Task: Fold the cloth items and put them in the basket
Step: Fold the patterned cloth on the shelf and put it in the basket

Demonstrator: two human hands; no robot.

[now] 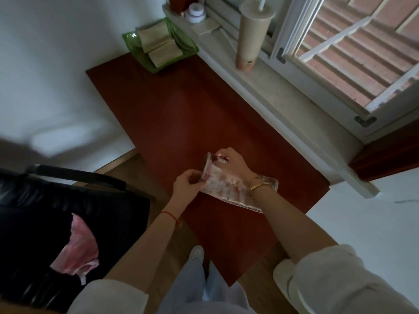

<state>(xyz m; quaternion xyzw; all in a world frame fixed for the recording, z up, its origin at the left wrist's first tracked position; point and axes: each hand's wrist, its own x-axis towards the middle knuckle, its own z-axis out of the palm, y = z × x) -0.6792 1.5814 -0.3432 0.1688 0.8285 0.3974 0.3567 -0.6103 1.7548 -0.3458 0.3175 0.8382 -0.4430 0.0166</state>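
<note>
A pink and white patterned cloth [229, 189] lies partly folded on the dark red table [181, 114], near its front edge. My left hand [188, 184] pinches the cloth's left end. My right hand [231, 162] grips its far corner, and that corner is lifted off the table. A green basket [192, 45] stands at the table's far end and holds two folded beige cloths [158, 41]. Another pink cloth [78, 248] lies crumpled on the black chair [34, 211] at my left.
A tall drink cup with a straw [251, 35] stands on the window sill [283, 96] right of the table. A small white jar [195, 12] sits on the sill's far end. The window is open onto a brick wall. My legs and a white shoe show below.
</note>
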